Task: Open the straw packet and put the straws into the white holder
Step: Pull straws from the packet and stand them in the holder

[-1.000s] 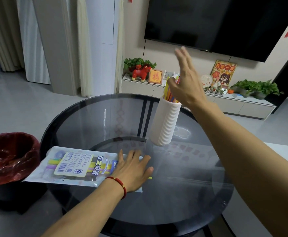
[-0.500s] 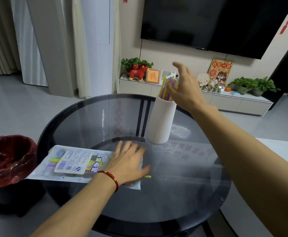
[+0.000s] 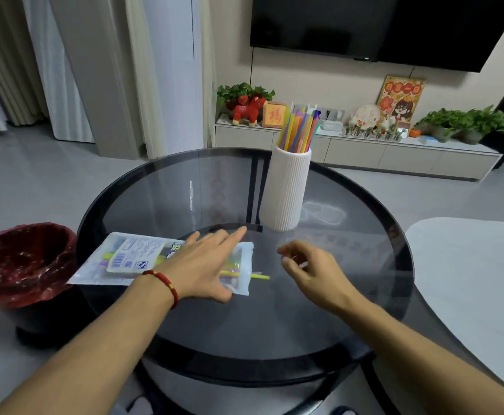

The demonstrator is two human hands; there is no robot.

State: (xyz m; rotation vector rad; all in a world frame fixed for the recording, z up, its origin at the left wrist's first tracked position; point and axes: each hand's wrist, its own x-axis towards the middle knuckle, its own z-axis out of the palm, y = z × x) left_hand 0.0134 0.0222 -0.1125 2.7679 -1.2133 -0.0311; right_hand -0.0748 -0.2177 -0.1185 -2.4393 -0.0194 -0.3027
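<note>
The straw packet (image 3: 119, 259), clear plastic with a printed label, lies flat on the left of the round glass table (image 3: 349, 295). My left hand (image 3: 203, 265) lies flat on its open right end, fingers spread. A yellow-green straw (image 3: 261, 277) sticks out of that end. My right hand (image 3: 310, 271) hovers just right of the straw tip, fingers loosely curled and apart, holding nothing. The white ribbed holder (image 3: 286, 190) stands upright at the table's far middle with several coloured straws (image 3: 298, 130) in it.
A bin lined with a red bag (image 3: 20, 262) stands on the floor left of the table. A white surface (image 3: 478, 280) lies to the right. A low cabinet (image 3: 364, 151) with plants and ornaments runs along the far wall under a dark screen.
My right hand has come down from the top of the holder to the table beside the packet's open end. My left hand has stayed on the packet.
</note>
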